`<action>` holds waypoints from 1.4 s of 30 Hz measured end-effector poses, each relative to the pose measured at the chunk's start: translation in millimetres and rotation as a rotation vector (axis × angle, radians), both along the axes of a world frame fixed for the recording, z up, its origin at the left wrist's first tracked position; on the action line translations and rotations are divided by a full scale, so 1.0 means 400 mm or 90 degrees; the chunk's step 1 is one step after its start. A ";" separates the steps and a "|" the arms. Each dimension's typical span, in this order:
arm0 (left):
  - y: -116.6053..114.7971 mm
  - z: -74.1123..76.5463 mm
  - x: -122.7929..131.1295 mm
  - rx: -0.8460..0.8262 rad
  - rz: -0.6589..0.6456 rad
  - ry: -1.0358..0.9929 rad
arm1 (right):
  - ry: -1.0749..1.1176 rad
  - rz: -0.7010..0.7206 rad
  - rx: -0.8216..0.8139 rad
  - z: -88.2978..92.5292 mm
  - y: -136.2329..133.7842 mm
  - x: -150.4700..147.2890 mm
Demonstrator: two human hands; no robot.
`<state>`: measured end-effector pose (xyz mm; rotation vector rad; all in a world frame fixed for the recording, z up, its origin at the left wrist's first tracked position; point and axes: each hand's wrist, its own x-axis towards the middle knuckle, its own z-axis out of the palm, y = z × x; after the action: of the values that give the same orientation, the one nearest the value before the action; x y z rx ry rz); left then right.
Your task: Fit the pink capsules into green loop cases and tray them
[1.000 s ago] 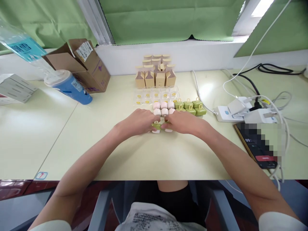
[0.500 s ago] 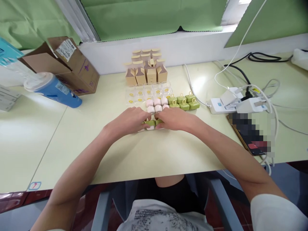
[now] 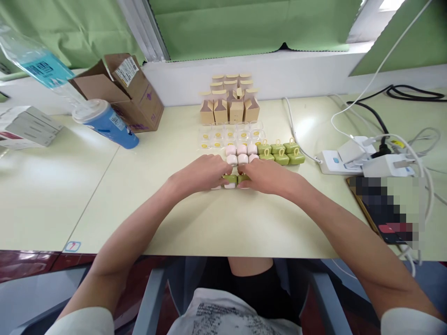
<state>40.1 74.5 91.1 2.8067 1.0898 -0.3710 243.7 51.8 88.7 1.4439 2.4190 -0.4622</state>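
Observation:
Close to the middle of the table is a short row of small white containers with green tops (image 3: 230, 182). My left hand (image 3: 205, 173) is closed over its left end, thumb on the near side and fingers curled on the far side. From the right, my right hand (image 3: 267, 175) grips the row the same way. Both hands hide much of it. Just beyond stand several small pinkish-white rounded pots (image 3: 242, 160). To their right sit several green lids with loops (image 3: 281, 157). Clear plastic cups bearing yellow stickers (image 3: 223, 135) lie behind.
Small open cardboard boxes (image 3: 228, 111) stand against the wall. At left are a larger carton (image 3: 139, 100), a blue cup (image 3: 113, 125) and white boxes (image 3: 31, 128). A power strip (image 3: 331, 163) with cables and a phone (image 3: 380, 209) occupy the right.
The view has shifted, so everything on the table appears farther right. Both hands keep their hold on the row, with little visible movement against it.

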 end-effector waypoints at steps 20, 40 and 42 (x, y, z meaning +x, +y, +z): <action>0.004 0.008 -0.004 -0.020 -0.003 0.011 | 0.033 -0.027 0.015 0.014 -0.007 0.000; 0.080 -0.089 -0.005 0.048 0.132 -0.193 | -0.156 -0.367 0.000 0.029 0.143 0.282; 0.083 -0.092 -0.006 0.037 0.149 -0.206 | -0.154 -0.369 -0.022 0.032 0.143 0.284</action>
<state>37.8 107.7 54.2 2.6182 1.3426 0.1358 357.4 108.8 101.7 2.0472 1.7771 -0.4140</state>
